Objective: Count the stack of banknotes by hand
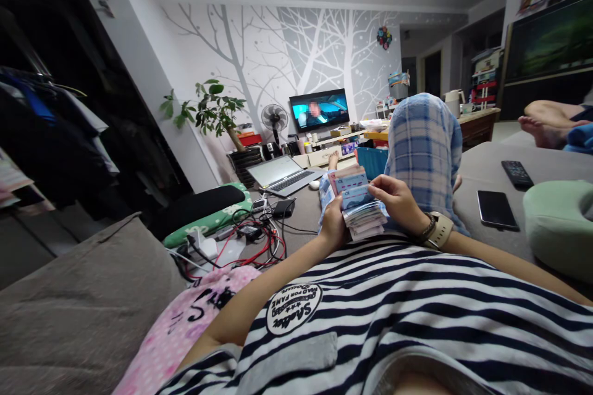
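A thick bundle of printed paper cards (365, 220) rests low over my striped shirt, in front of my raised knee. My left hand (334, 222) is closed around its left side, with the thumb up along the edge. Blue printed faces show at the top, and pale layered edges fan out below. At the upper right, my right hand (397, 199) pinches the edge of a blue card (356, 197) between thumb and fingers. What is printed there is too small to read. A pale watch (440, 229) and a dark bracelet are on my right wrist.
An open laptop (285, 176), a white mouse (314, 185) and tangled cables (264, 237) lie to the left. On the right are a phone (497, 210), a remote (516, 174) and a green neck pillow (556, 216). Another person's foot (540, 128) shows at the far right.
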Tool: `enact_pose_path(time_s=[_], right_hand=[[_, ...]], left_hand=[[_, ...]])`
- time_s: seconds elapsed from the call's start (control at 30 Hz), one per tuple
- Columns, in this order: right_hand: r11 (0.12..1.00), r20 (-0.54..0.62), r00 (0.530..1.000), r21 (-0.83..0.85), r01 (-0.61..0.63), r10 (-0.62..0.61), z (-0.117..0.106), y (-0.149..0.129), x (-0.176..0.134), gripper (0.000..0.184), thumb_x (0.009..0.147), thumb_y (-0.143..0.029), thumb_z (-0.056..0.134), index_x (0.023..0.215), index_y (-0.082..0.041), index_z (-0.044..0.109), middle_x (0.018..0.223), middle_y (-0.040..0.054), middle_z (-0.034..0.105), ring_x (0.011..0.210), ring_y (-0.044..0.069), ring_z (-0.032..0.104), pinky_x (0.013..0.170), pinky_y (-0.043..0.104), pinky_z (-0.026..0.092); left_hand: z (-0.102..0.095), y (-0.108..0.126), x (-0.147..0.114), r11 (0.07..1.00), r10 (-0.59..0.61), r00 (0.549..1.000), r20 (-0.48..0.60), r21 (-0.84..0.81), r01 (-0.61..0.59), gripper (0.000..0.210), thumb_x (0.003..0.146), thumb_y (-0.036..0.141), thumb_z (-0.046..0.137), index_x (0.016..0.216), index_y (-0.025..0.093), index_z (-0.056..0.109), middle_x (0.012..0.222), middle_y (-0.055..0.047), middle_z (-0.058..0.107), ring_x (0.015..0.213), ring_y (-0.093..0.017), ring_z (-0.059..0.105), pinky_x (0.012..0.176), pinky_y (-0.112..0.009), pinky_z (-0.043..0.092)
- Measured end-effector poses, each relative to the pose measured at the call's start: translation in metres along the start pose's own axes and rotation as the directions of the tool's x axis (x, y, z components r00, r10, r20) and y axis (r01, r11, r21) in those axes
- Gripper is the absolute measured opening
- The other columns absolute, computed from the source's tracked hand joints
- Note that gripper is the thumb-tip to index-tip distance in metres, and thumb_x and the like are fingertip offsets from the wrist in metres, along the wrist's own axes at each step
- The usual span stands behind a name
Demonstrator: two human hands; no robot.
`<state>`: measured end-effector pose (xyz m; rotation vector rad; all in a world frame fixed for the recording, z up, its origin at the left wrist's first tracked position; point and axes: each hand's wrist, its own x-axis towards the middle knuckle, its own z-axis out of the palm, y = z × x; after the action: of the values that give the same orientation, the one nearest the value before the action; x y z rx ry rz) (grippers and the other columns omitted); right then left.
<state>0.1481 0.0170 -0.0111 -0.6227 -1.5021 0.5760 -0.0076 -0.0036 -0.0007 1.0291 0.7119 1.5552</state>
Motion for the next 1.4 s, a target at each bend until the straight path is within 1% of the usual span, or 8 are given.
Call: enact_pose_path(time_s=[0.17, 0.4, 0.5, 0.6, 0.93, 1.07, 1.27, 1.4], right_hand=[[1.000, 0.008, 1.000, -0.009, 0.001, -0.001, 0.000, -0.001, 0.000, 0.041, 0.081, -0.058, 0.069, 0.072, -0.020, 0.060, 0.068, -0.0006, 0.054, 0.064, 0.015, 0.046, 0.062, 0.030, 0.038], [1.000, 0.005, 1.000, -0.010, 0.002, -0.002, 0.000, -0.004, 0.000, 0.041, 0.081, -0.059, 0.069, 0.071, -0.020, 0.060, 0.067, -0.0008, 0.055, 0.064, 0.015, 0.046, 0.062, 0.030, 0.038], [1.000, 0.009, 1.000, -0.007, -0.003, 0.003, 0.000, -0.005, -0.001, 0.041, 0.081, -0.058, 0.069, 0.071, -0.020, 0.059, 0.067, -0.0008, 0.054, 0.064, 0.015, 0.045, 0.062, 0.030, 0.038], [1.000, 0.016, 1.000, 0.002, -0.006, 0.006, 0.000, -0.007, 0.000, 0.041, 0.081, -0.058, 0.069, 0.070, -0.020, 0.059, 0.067, -0.0008, 0.053, 0.064, 0.015, 0.045, 0.062, 0.030, 0.037], [1.000, 0.021, 1.000, -0.015, -0.001, 0.002, -0.001, -0.007, 0.001, 0.042, 0.081, -0.059, 0.069, 0.069, -0.020, 0.059, 0.065, -0.0011, 0.053, 0.063, 0.015, 0.044, 0.061, 0.030, 0.037], [1.000, 0.020, 1.000, -0.011, -0.008, 0.008, -0.001, -0.007, 0.000, 0.040, 0.081, -0.057, 0.069, 0.070, -0.020, 0.060, 0.066, -0.0011, 0.052, 0.063, 0.015, 0.044, 0.062, 0.031, 0.036], [1.000, 0.025, 1.000, 0.002, -0.014, 0.014, -0.001, -0.007, 0.000, 0.040, 0.081, -0.057, 0.069, 0.070, -0.020, 0.060, 0.066, -0.0012, 0.052, 0.064, 0.015, 0.044, 0.062, 0.031, 0.036], [1.000, 0.016, 1.000, 0.009, -0.011, 0.011, 0.000, -0.007, 0.000, 0.039, 0.081, -0.056, 0.069, 0.070, -0.020, 0.060, 0.065, -0.0013, 0.052, 0.063, 0.015, 0.044, 0.061, 0.030, 0.035]], left_hand=[[-0.001, 0.000, 0.001, 1.000, 0.000, 1.000, -0.007, -0.010, 0.000, 0.009, 0.078, 0.027, 0.069, 0.080, 0.021, 0.075, 0.079, -0.004, 0.078, 0.107, -0.030, 0.070, 0.097, -0.040, 0.053], [0.003, 0.003, -0.001, 1.000, -0.018, 1.000, 0.004, -0.009, 0.018, 0.013, 0.079, 0.029, 0.067, 0.086, 0.022, 0.075, 0.080, -0.002, 0.078, 0.104, -0.029, 0.071, 0.094, -0.041, 0.054], [0.003, 0.008, -0.005, 0.999, 0.009, 1.000, -0.005, 0.031, -0.009, 0.014, 0.078, 0.031, 0.070, 0.086, 0.021, 0.075, 0.077, -0.003, 0.077, 0.104, -0.030, 0.071, 0.095, -0.040, 0.054], [0.003, 0.012, -0.009, 0.999, 0.015, 1.000, -0.013, 0.047, -0.014, 0.013, 0.076, 0.031, 0.074, 0.079, 0.019, 0.074, 0.076, -0.006, 0.077, 0.108, -0.031, 0.070, 0.096, -0.040, 0.053], [0.007, 0.014, -0.010, 0.999, -0.003, 1.000, -0.020, 0.032, 0.004, 0.007, 0.073, 0.024, 0.073, 0.074, 0.017, 0.073, 0.084, -0.010, 0.078, 0.119, -0.035, 0.065, 0.105, -0.041, 0.049], [0.007, 0.018, -0.013, 0.997, 0.004, 1.000, -0.031, 0.078, -0.002, 0.007, 0.074, 0.026, 0.074, 0.073, 0.020, 0.073, 0.083, -0.008, 0.078, 0.122, -0.036, 0.063, 0.108, -0.043, 0.047], [0.008, 0.017, -0.012, 0.999, -0.012, 0.999, -0.041, 0.035, 0.014, 0.012, 0.073, 0.031, 0.075, 0.078, 0.020, 0.074, 0.086, -0.008, 0.079, 0.120, -0.035, 0.064, 0.105, -0.042, 0.049], [0.007, 0.013, -0.010, 0.998, -0.016, 0.999, -0.045, 0.058, 0.018, 0.011, 0.075, 0.030, 0.072, 0.078, 0.019, 0.074, 0.085, -0.008, 0.079, 0.119, -0.034, 0.065, 0.104, -0.042, 0.050]])
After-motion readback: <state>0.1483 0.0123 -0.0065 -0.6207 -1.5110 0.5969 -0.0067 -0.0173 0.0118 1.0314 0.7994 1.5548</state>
